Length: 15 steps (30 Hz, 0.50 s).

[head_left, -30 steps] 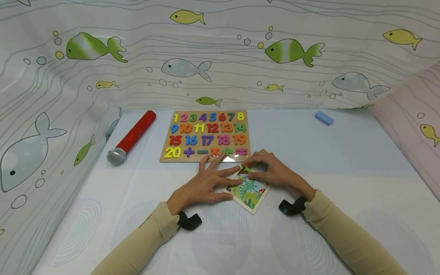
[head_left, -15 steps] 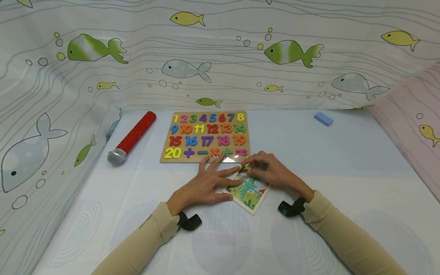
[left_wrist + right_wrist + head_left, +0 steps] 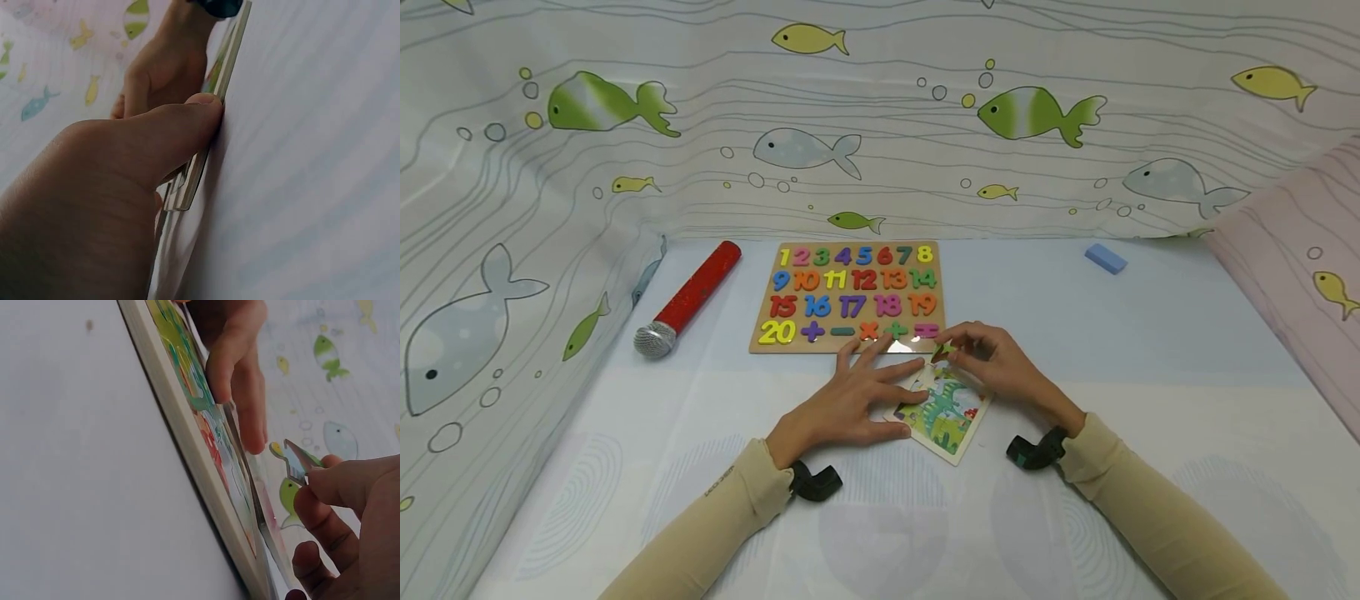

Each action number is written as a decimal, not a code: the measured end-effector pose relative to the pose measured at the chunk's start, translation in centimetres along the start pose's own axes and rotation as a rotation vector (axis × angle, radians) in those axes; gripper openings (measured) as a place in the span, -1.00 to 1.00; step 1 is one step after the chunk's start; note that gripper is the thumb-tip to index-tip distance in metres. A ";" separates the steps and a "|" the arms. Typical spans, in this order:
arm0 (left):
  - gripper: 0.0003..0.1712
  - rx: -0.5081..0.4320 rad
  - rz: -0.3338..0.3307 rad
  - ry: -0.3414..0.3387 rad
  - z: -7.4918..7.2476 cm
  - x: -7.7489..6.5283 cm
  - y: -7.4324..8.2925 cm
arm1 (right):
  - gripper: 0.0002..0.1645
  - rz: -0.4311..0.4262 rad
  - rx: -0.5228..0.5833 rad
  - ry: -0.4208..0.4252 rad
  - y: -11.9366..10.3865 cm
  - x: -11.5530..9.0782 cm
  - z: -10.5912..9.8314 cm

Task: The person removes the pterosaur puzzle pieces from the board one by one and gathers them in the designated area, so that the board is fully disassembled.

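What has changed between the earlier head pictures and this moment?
The right hand has lifted a small puzzle piece up from the far corner of the dinosaur puzzle and now pinches it clear of the puzzle. The left hand stays at its left edge, fingers spread; the number board, red microphone and blue block lie unmoved.

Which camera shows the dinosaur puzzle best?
The head view: it shows the dinosaur puzzle from above, though the left hand covers part. The left wrist view shows mostly its edge; the right wrist view shows its picture at a steep slant, cut off.
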<state>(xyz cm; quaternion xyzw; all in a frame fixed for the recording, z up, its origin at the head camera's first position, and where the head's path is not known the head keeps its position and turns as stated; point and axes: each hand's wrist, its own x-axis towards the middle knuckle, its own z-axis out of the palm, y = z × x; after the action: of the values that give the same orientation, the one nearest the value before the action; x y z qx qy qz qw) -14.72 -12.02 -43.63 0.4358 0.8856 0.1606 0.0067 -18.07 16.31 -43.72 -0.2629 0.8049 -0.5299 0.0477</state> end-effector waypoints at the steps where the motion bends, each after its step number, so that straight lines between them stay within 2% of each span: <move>1: -0.38 -0.007 0.000 0.000 0.0 0.0 0.0 | -0.69 -0.002 -0.001 0.004 0.0 0.0 0.0; 10: -0.39 -0.044 -0.011 -0.002 0.2 0.1 0.1 | -0.67 0.033 -0.038 0.032 0.4 0.3 -0.9; 15: -0.40 -0.041 -0.009 0.006 0.3 0.1 0.1 | -0.67 0.023 -0.027 0.039 1.0 0.4 -1.3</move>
<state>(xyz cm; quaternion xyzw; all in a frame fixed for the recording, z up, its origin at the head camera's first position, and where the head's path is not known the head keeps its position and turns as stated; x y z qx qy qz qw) -14.61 -11.80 -43.91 0.4311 0.8840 0.1803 0.0136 -19.28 17.52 -43.98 -0.2439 0.8159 -0.5232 0.0347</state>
